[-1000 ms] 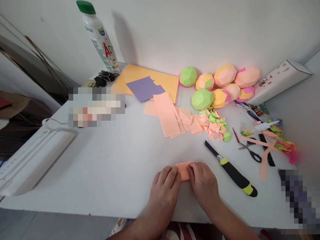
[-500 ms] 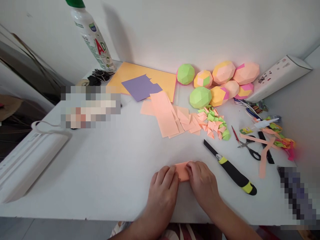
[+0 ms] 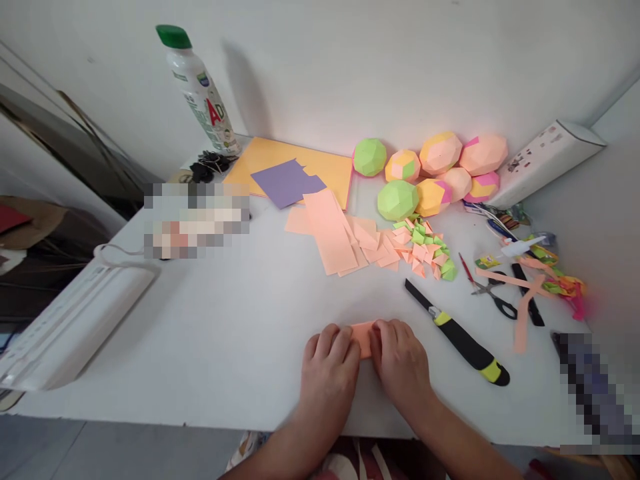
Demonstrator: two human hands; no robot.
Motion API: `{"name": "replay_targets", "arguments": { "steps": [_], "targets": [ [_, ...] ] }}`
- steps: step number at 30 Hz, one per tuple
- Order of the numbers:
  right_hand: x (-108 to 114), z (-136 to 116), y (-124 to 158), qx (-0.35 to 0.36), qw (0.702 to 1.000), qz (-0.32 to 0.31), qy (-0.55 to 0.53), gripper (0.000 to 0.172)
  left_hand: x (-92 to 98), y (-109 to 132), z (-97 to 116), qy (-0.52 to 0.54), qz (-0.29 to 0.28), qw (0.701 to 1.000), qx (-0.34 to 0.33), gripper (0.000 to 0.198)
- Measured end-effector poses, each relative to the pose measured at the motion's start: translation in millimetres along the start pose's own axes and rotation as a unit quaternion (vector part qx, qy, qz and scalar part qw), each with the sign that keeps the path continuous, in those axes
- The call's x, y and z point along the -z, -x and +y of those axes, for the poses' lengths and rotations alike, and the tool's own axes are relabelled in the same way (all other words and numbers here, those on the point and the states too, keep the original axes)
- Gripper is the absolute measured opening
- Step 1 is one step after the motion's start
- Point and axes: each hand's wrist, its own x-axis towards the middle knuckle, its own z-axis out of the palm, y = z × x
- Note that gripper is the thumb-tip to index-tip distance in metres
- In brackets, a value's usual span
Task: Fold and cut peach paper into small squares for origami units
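A small folded piece of peach paper (image 3: 363,339) lies near the front of the white table. My left hand (image 3: 331,363) closes over its left end, fingers bent, the thumb hidden. From the other side, my right hand (image 3: 401,357) pinches its right end. Only the paper's middle shows between the hands. To the right of my right hand rests a utility knife (image 3: 463,340), black and yellow-green, its dark blade pointing up and left. Beyond the hands are peach paper sheets (image 3: 329,233) and a heap of small folded peach and green paper pieces (image 3: 425,248).
Faceted paper balls (image 3: 397,200) stand along the wall. Scissors (image 3: 503,305), a glue bottle (image 3: 523,247) and paper strips lie at the right. Yellow sheets (image 3: 240,167) under a purple sheet (image 3: 287,183), a green-capped bottle (image 3: 205,100) and a white device (image 3: 85,327) are left.
The camera view has shifted slightly, so the bottle and white device sit further right in the picture. Both hands keep hold of the folded paper, with little visible movement.
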Motion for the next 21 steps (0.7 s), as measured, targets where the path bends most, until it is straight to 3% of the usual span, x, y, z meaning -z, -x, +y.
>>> {"name": "replay_targets", "arguments": {
  "steps": [10,14,21],
  "targets": [
    [3,-5,0,0.007,1.0,0.014,0.007,0.021,-0.7,-2,2,-0.033,0.014,0.999,-0.021,0.015],
    [0,-5,3,-0.001,0.999,0.006,0.04,0.029,0.4,-4,3,-0.054,0.027,0.998,-0.033,0.016],
    [-5,16,14,-0.025,0.997,0.046,0.049,0.035,-2.0,-4,4,-0.09,0.026,0.994,-0.058,0.023]
  ]
}}
